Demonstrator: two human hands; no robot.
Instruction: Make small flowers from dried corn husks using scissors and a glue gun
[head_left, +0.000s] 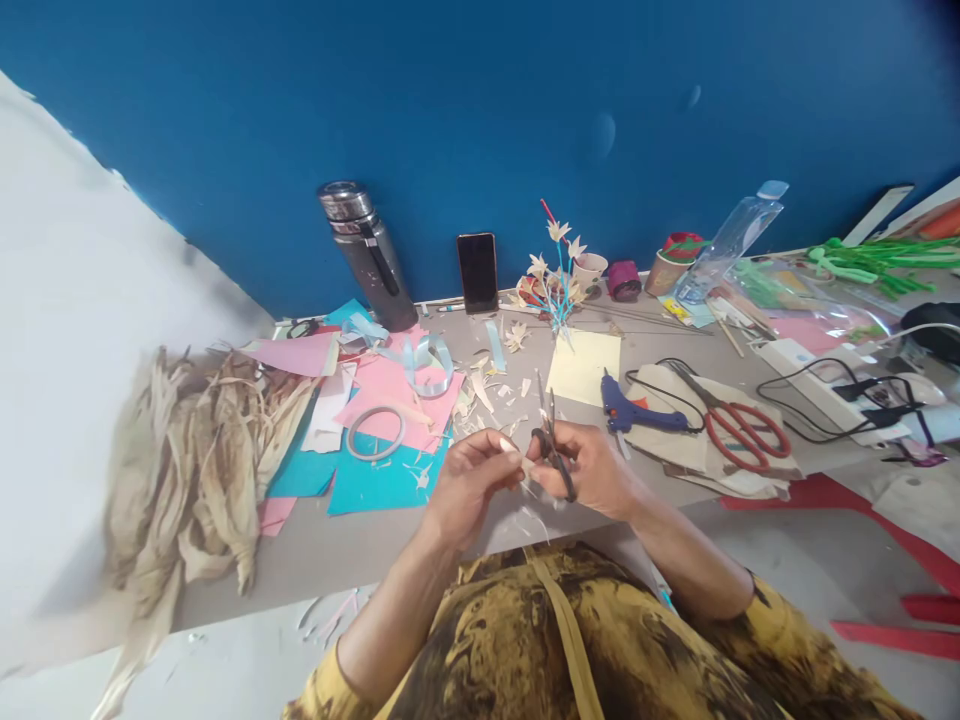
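Observation:
Small black-handled scissors (pixel 553 455) are in my right hand (pixel 592 470), their blades pointing up and away from me, slightly parted. Beside it, my left hand (pixel 472 485) pinches a small pale piece (pixel 527 468), which looks like dried husk, between thumb and fingers. Both hands nearly meet over the table's front edge. Pale husk scraps (pixel 480 390) lie just beyond them. Further back, several husk flowers (pixel 559 232) stand on blue stems. A yellow paper sheet (pixel 585 366) lies in front of the flowers.
Dried husks (pixel 202 450) hang over the table's left edge. Coloured paper (pixel 390 480), a tape roll (pixel 375 433), a flask (pixel 371 260) and a phone (pixel 478 272) are left of centre. A blue glue gun (pixel 645 408), red-handled scissors (pixel 746 435), a bottle (pixel 731 245) and a power strip (pixel 821 390) stand right.

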